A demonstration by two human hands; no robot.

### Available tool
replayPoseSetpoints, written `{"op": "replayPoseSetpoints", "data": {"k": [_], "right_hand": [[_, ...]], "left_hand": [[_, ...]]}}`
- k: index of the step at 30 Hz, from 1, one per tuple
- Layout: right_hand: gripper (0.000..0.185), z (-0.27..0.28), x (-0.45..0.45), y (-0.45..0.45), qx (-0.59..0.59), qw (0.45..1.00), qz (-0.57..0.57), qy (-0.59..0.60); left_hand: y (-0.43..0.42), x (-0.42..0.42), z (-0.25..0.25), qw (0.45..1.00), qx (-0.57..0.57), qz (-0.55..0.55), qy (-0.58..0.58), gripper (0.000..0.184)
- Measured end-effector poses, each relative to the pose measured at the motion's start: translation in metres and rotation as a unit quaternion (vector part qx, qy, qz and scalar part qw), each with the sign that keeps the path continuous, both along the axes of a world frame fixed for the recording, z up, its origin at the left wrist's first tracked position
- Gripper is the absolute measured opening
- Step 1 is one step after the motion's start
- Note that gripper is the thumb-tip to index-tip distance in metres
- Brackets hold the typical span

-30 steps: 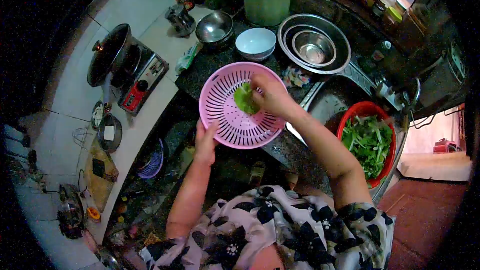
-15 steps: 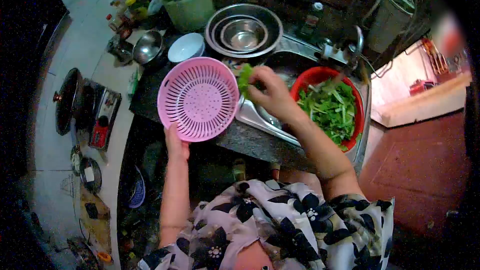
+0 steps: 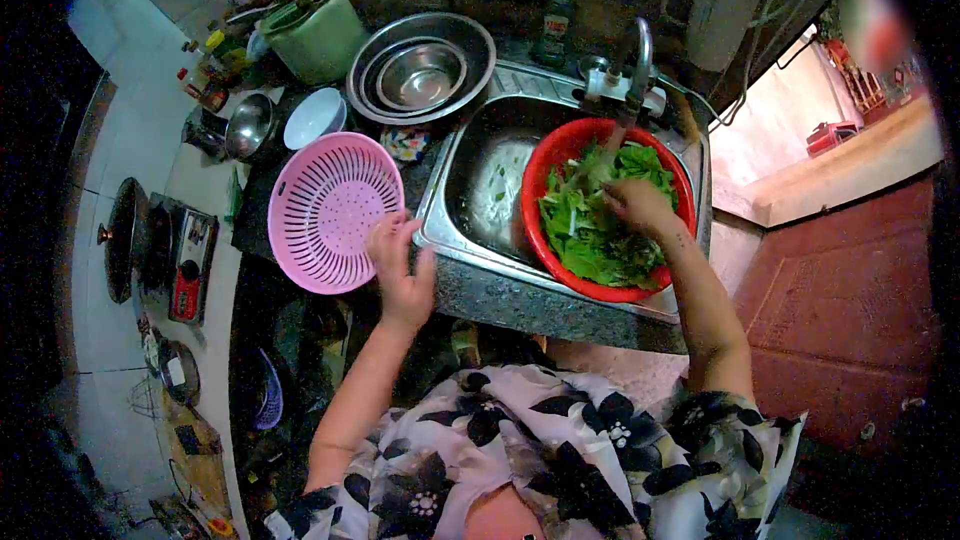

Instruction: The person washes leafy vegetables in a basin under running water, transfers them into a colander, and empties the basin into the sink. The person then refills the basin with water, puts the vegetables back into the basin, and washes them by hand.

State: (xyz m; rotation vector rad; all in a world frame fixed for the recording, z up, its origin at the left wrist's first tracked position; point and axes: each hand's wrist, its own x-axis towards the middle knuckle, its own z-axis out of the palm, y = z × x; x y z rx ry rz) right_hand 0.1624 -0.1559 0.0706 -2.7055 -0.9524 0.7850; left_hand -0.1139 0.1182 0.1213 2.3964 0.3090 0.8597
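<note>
A pink colander (image 3: 335, 215) sits at the counter's front edge, with nothing in it. My left hand (image 3: 402, 270) is at its right rim, fingers apart; I cannot tell whether the fingertips touch the rim. Cut green leaves (image 3: 590, 240) fill a red basin (image 3: 537, 230) at the right side of the steel sink (image 3: 490, 165). My right hand (image 3: 640, 208) is over the basin with its fingertips closed at the leaves; what is between them is hidden. The faucet (image 3: 641, 60) stands behind the basin, and water seems to run from it.
Nested steel bowls (image 3: 470, 40), a white bowl (image 3: 316, 118) and a small steel bowl (image 3: 250, 127) stand behind the colander. A green container (image 3: 318, 35) and a bottle (image 3: 556, 28) are farther back. A portable stove (image 3: 190, 265) is at the left.
My right hand has moved from the colander to the red basin, and the green leaf it held no longer shows apart. My left hand has shifted from the colander's bottom rim to its right side.
</note>
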Motion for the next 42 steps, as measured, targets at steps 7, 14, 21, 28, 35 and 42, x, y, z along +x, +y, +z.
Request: {"op": "replayPoseSetpoints", "data": {"k": [7,14,21,28,35,42], "right_hand": [[0.021,-0.017,0.054,-0.029,0.186,0.959,0.141,-0.164],[0.019,0.012,-0.002,-0.139,0.183,0.98,-0.078,0.003],[0.022,-0.037,-0.078,-0.154,0.367,0.869,-0.324,0.075],[0.017,-0.056,-0.118,-0.134,0.198,0.968,-0.07,-0.14],[0.018,-0.003,-0.092,-0.086,0.294,0.932,-0.163,-0.134],[0.057,-0.027,-0.022,-0.034,0.235,0.956,-0.027,-0.173]], "left_hand": [[-0.038,0.073,-0.072,0.986,0.075,-0.121,0.083,0.031],[-0.027,0.085,-0.119,0.989,0.072,-0.088,0.098,0.03],[-0.031,0.093,-0.12,0.983,0.099,-0.048,0.144,0.026],[-0.04,0.093,-0.117,0.981,0.096,-0.041,0.164,0.024],[-0.039,0.093,-0.115,0.975,0.103,-0.05,0.193,0.028],[-0.035,0.092,-0.119,0.978,0.091,-0.058,0.178,0.025]]}}
